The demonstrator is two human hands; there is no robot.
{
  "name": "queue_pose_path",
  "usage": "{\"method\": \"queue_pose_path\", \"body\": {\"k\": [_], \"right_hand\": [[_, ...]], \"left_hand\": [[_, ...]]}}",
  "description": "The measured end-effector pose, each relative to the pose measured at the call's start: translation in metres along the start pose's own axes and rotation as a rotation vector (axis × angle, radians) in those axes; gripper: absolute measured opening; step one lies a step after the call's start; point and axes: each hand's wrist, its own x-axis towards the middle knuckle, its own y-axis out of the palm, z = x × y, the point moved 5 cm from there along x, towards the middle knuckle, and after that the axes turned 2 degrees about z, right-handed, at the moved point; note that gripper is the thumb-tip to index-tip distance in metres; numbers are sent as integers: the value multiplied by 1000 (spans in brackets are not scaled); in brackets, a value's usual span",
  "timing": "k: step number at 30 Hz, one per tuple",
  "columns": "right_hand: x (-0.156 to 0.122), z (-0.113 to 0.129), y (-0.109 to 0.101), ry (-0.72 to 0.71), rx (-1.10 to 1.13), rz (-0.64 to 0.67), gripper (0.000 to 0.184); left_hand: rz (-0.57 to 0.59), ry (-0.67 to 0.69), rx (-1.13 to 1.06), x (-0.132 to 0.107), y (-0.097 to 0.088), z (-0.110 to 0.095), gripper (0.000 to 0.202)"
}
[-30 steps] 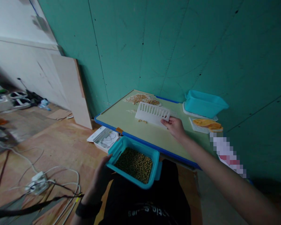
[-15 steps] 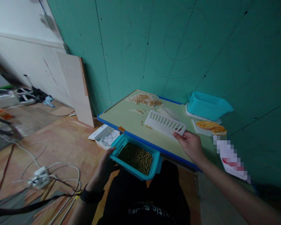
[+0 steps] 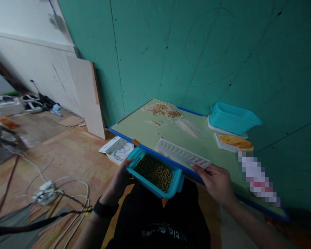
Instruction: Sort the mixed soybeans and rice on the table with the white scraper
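Observation:
My left hand [image 3: 122, 177] grips the left end of a teal plastic basket [image 3: 155, 191], held just below the table's front edge. Green beans [image 3: 147, 168] and yellow soybeans [image 3: 165, 177] lie inside it. In my right hand [image 3: 215, 177] is the right end of a white slotted plastic strip [image 3: 182, 154], tilted near the table's blue edge. A few soybeans [image 3: 160, 153] sit by the strip's left end, close to the basket. Further back on the table [image 3: 134, 125] are a pile of soybeans mixed with rice [image 3: 162, 110], a smaller scatter [image 3: 157, 123] and a heap of rice [image 3: 189, 128].
An upright teal basket [image 3: 233, 118] stands on a white lid at the table's right rear. Before it lie a yellow cloth [image 3: 235, 141] and a blurred white packet [image 3: 259, 180]. A green wall [image 3: 197, 52] borders the table. Cables and a power strip [image 3: 46, 192] lie on the floor.
My right hand has drawn the white strip toward me, to the table's front edge, bringing a few soybeans with it. The basket stays in my left hand under the edge.

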Motion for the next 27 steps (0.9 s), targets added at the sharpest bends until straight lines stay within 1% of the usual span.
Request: {"method": "queue_pose_path", "body": {"k": [2, 4, 7, 8, 10, 12, 14, 17, 22, 24, 26, 27], "right_hand": [[1, 2, 6, 14, 29, 27, 18], [10, 0, 12, 39, 56, 48, 23], [40, -9, 19, 54, 104, 8, 34], [52, -12, 21, 47, 121, -23, 38], [77, -19, 28, 35, 143, -42, 44], [95, -25, 36, 29, 159, -28, 44], [102, -27, 43, 34, 180, 4, 43], [92, -25, 46, 53, 204, 49, 42], [47, -10, 40, 59, 164, 90, 32], [34, -6, 38, 62, 160, 114, 29], [33, -6, 39, 79, 182, 130, 29], [38, -8, 41, 89, 203, 129, 31]], "left_hand": [[16, -7, 5, 1, -1, 0, 76], [13, -9, 12, 2, -3, 1, 68], [2, 7, 14, 2, -6, 0, 61], [-2, 12, 12, 2, -7, 0, 60], [-13, 15, 7, 3, -9, -1, 60], [-25, 4, -3, 4, -12, -3, 60], [-33, 6, -16, 5, -15, -5, 61], [-53, 30, -33, 5, -20, -7, 64], [-97, 3, -47, 9, -27, -4, 67], [-105, 2, -37, 10, -28, -4, 68], [-103, 2, -28, 9, -28, -5, 67], [-99, 5, -28, 7, -27, -6, 66]]}}
